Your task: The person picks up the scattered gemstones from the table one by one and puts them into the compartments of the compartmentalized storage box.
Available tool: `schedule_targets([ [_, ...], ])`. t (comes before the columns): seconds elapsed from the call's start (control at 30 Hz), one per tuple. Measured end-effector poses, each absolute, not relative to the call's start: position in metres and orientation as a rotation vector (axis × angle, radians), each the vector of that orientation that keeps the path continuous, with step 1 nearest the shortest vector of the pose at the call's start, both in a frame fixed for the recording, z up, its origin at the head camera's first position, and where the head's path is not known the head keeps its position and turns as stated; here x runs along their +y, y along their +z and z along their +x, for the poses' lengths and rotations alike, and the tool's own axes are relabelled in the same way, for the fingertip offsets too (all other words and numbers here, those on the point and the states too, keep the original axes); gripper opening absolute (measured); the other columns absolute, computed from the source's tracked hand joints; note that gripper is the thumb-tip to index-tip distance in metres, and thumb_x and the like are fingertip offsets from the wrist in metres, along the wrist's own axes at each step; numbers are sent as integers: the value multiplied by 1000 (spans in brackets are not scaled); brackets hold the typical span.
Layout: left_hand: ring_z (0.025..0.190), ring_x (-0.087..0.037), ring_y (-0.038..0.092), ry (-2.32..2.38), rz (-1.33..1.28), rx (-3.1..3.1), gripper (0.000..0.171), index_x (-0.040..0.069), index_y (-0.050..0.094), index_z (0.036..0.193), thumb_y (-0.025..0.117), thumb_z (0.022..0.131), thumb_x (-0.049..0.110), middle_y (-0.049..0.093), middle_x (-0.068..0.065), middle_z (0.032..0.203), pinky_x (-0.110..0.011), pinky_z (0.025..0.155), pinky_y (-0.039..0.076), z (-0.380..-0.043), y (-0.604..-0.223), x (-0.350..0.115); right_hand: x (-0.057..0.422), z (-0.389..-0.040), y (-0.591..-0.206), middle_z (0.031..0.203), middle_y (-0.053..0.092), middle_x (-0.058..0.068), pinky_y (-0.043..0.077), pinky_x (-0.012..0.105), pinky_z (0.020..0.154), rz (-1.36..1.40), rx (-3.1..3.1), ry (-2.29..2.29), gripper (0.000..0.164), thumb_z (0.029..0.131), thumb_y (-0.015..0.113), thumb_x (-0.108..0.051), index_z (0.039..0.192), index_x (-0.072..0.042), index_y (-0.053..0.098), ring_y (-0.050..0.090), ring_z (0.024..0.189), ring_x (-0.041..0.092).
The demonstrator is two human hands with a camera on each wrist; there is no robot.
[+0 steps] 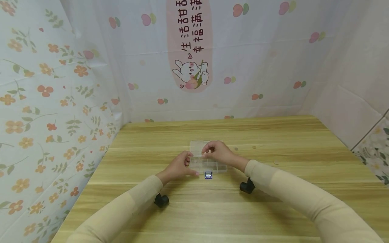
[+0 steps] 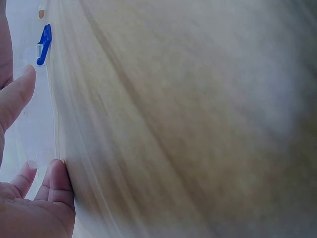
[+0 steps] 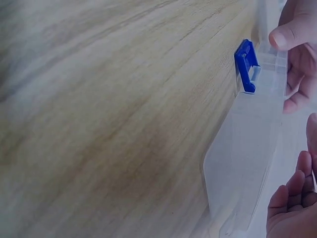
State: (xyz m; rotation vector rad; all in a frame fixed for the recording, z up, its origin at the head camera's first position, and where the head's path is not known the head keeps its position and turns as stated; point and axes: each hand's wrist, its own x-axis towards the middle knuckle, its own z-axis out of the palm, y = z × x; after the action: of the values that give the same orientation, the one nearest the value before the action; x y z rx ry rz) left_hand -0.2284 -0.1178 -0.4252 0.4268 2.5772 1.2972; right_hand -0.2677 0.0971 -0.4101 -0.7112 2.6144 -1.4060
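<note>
A clear plastic compartment box (image 1: 212, 167), its lid (image 1: 196, 146) open at the back, lies on the table. A blue latch (image 1: 208, 175) stands out at its front edge. My left hand (image 1: 179, 165) grips the box's left side, thumb by the front edge and fingers along the side. In the left wrist view, its fingers (image 2: 59, 183) touch the corner. My right hand (image 1: 219, 152) is over the box, thumb and forefinger close together above the compartments near the lid's hinge. Whether a small thing is between these fingertips I cannot tell. The right wrist view shows several of its fingers (image 3: 295, 193) curled.
To the right of the box, two small brownish round things, one (image 1: 236, 149) near my right hand and another (image 1: 254, 147) farther right, lie on the wooden table (image 1: 194, 216). A thin curved piece (image 1: 276, 163) lies nearer the right sleeve. Patterned cloth (image 1: 258, 67) hangs behind.
</note>
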Motion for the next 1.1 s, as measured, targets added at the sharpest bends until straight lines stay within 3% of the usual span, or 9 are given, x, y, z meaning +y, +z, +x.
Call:
schedule_targets([
  [1.1,89,-20,44,1308,424,2571,73,2,48,127,90,70,18,46,-7,100,-34,78,40,-227,-424,-117,93,-273,-416,80,56,-1,40,28,60,-780,2634,-1197,8,82,80,-15,86,-12,73,46,67,15],
])
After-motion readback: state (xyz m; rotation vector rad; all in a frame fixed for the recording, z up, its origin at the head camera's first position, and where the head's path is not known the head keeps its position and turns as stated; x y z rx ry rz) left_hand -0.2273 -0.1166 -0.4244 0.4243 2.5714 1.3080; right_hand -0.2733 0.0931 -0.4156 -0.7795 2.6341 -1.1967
